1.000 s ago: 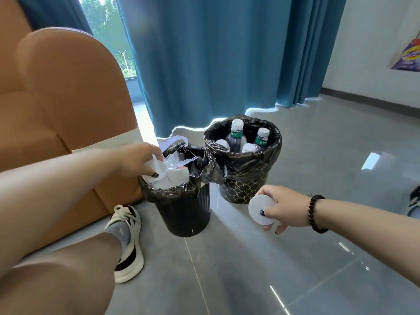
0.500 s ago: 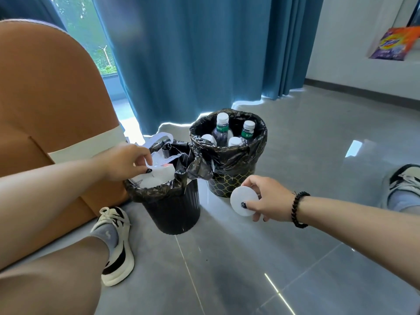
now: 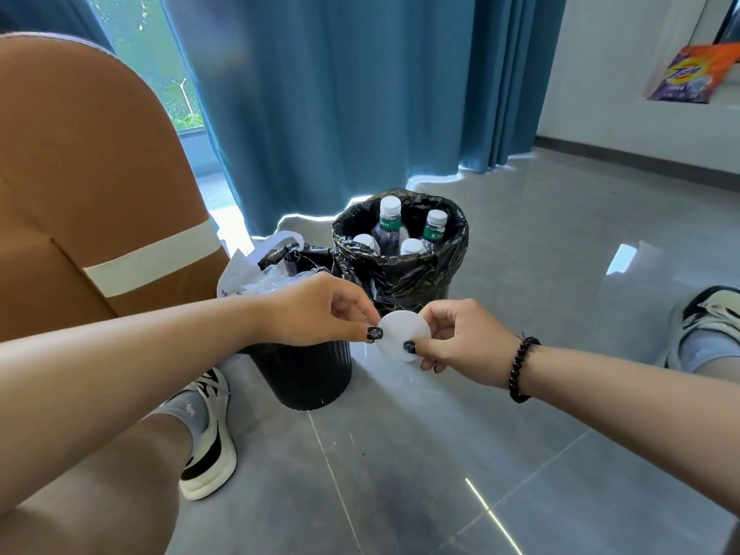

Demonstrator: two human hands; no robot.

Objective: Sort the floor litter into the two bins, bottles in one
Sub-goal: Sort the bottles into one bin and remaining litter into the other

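Left hand [image 3: 320, 310], a moment ago in the ribbed bin [image 3: 304, 378], now out and pinching the white disc [image 3: 402, 334] with right hand [image 3: 460, 338]. Mid-handover beside bottle bin [image 3: 400, 266]; disc likely bound for the non-bottle bin.

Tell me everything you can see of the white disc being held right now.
The white disc is small, round, flat and matte, maybe paper or plastic; I cannot tell which. It faces the camera, held in the air in front of the two bins and above the grey floor. The right hand pinches its right edge, thumb on the face; the left hand pinches its left edge.
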